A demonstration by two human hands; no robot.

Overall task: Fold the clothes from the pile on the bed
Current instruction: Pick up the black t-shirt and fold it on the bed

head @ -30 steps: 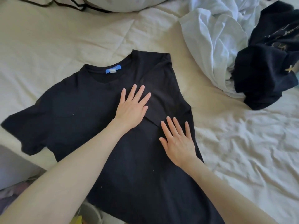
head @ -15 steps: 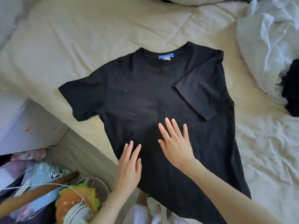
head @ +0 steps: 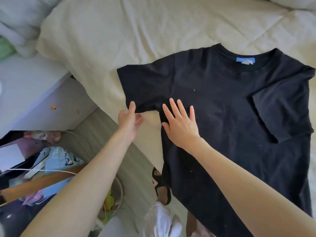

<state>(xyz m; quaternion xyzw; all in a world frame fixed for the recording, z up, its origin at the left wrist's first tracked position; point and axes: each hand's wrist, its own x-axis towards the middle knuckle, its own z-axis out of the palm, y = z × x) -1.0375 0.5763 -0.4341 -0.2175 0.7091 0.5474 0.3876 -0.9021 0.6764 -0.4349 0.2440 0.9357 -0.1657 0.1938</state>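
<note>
A black short-sleeved cotton T-shirt lies flat and face up on the bed's cream quilted cover, its collar pointing toward the head of the bed and its hem hanging over the near edge of the mattress. Inside the collar sits a small blue neck label with a white tag under it. The shirt's sleeve on the person's right side is folded inward and rests on the chest of the shirt, while the sleeve on the left side is spread out flat on the cover. The left hand is at the lower hem of that spread sleeve, thumb on top of the cloth and fingers curled beneath the edge, so it appears to pinch the hem, though the contact under the cloth is hidden. The right hand lies flat on the shirt just beside the armpit seam, fingers straight and slightly spread, palm pressing the fabric down and holding nothing. Both forearms are bare. Beyond the left edge of the shirt, off the bed, stands a white cabinet, and below it the floor holds a jumble of bags, white cable and a wooden stick. Under the hem of the shirt, a foot in a black sandal stands on the floor.
</note>
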